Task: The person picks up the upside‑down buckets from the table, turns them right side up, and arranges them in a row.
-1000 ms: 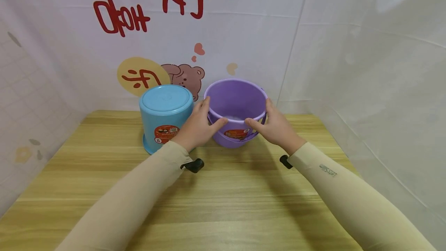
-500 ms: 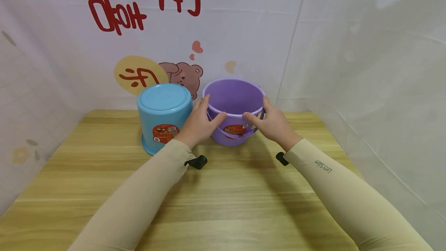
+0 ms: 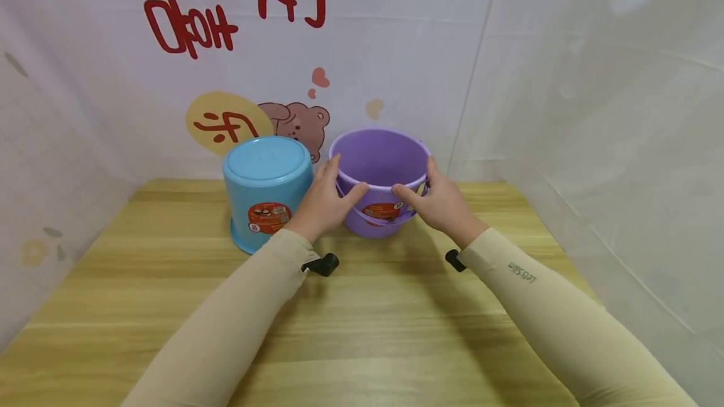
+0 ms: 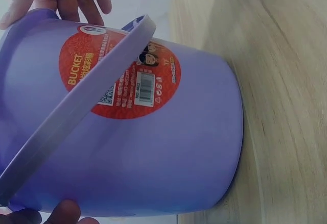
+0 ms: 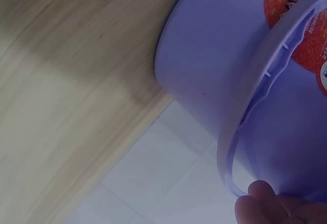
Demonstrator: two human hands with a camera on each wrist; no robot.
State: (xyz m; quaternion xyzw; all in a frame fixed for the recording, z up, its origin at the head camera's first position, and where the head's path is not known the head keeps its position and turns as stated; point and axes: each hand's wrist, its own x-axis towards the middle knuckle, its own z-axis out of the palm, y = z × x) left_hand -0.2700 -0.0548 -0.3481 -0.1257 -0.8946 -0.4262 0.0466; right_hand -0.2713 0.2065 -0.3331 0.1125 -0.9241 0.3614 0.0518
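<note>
A purple bucket [image 3: 379, 225] stands mouth up on the wooden table, its base right at the tabletop in the left wrist view. Its handle [image 4: 82, 101] hangs across the front over a red label [image 4: 120, 73]. My left hand [image 3: 325, 200] grips the left side of the rim, thumb on the near edge and fingers along the side. Opposite it, my right hand [image 3: 444, 203] holds the right side of the rim the same way. Just left of my left hand, a light blue bucket [image 3: 266, 174] stands upside down, partly hidden by that hand.
The wooden table [image 3: 362, 344] reaches back to a white printed curtain [image 3: 396, 49]. Another pale curtain [image 3: 622, 143] hangs along the right side. Black wrist mounts [image 3: 322, 264] show below the sleeves.
The purple bucket's near rim has risen slightly with both thumbs, so the bucket looks more upright. The head view has shifted a little; the blue bucket stays in place.
</note>
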